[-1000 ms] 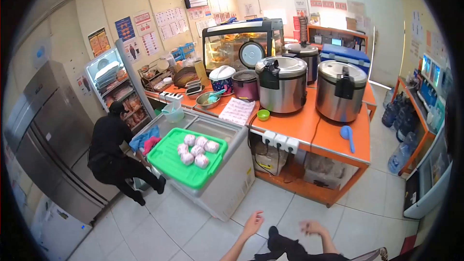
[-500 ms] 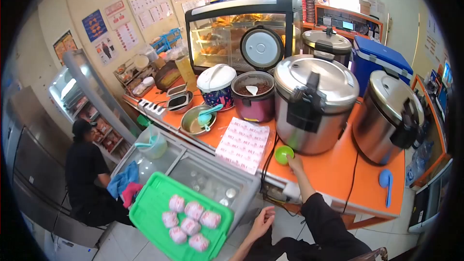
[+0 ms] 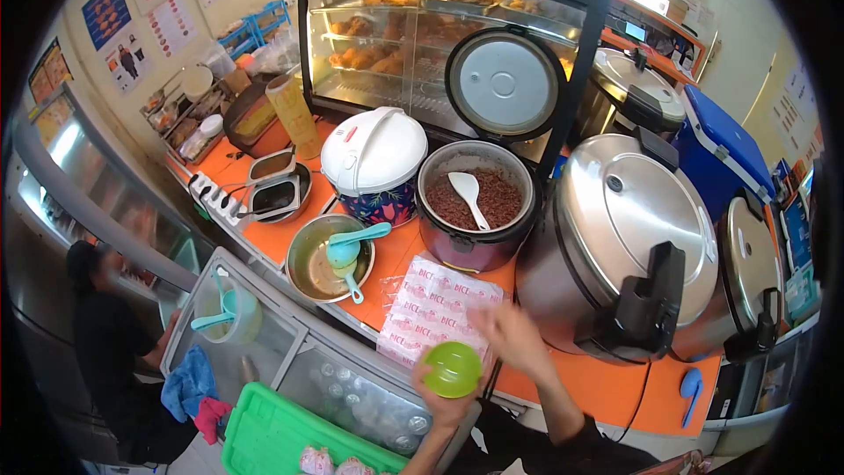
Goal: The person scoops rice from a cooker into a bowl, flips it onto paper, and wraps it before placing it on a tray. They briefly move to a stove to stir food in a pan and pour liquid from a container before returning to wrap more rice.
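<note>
My left hand (image 3: 447, 406) holds a small lime-green bowl (image 3: 454, 369) over the near edge of a stack of printed wrapping paper (image 3: 426, 303). To its right is my right hand (image 3: 519, 343), with nothing seen in it; its fingers reach out over the paper and their tips are blurred. Behind the paper stands an uncovered rice cooker (image 3: 475, 251), full of reddish-brown rice (image 3: 444, 208). A white rice paddle (image 3: 469, 198) rests on the rice.
Large steel cookers (image 3: 637, 220) stand on the right. A metal bowl (image 3: 299, 273) with turquoise ladles and a white-lidded pot (image 3: 374, 154) are on the left. Wrapped parcels (image 3: 316, 460) lie on a green lid (image 3: 264, 431). A co-worker (image 3: 105, 343) crouches by the fridge.
The green bowl has gone from my right hand at the counter to my left hand, which has risen. My right hand has moved left toward the paper. The view has shifted closer.
</note>
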A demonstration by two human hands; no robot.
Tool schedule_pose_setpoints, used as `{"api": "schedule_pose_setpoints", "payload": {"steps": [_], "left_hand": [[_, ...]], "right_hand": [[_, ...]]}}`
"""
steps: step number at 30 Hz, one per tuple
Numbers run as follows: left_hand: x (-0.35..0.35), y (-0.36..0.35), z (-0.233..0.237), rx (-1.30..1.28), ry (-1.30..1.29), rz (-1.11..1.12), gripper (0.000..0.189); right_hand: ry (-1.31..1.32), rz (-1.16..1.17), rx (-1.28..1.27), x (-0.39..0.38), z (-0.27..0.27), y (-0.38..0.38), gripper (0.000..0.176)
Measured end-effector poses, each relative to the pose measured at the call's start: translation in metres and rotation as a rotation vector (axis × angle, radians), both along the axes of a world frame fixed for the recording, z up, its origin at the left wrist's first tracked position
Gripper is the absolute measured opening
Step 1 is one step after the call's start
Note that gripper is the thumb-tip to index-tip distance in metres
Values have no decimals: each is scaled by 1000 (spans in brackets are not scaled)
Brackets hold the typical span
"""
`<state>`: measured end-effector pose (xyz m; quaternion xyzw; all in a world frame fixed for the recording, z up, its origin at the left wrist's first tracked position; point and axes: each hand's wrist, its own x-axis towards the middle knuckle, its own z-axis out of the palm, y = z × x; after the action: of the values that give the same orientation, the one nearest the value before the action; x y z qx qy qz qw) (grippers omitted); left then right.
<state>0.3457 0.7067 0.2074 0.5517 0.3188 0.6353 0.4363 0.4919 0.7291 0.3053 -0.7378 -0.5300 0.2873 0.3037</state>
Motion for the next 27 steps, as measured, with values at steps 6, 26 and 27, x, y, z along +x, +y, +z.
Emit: {"api": "schedule_pose_setpoints", "payload": {"steps": [6,26,27], "left_hand": [[-18,85,7,-249,53,4,101],[48,257,-10,-24,60,-647,89],[47,252,-7,70,122,-582,89]], "right_hand": [[-630,-458,-188,81,-18,239,19],[-1645,270,-384,172,-8,281,18],[-1652,352,-342,169,-15,285,18]]}}
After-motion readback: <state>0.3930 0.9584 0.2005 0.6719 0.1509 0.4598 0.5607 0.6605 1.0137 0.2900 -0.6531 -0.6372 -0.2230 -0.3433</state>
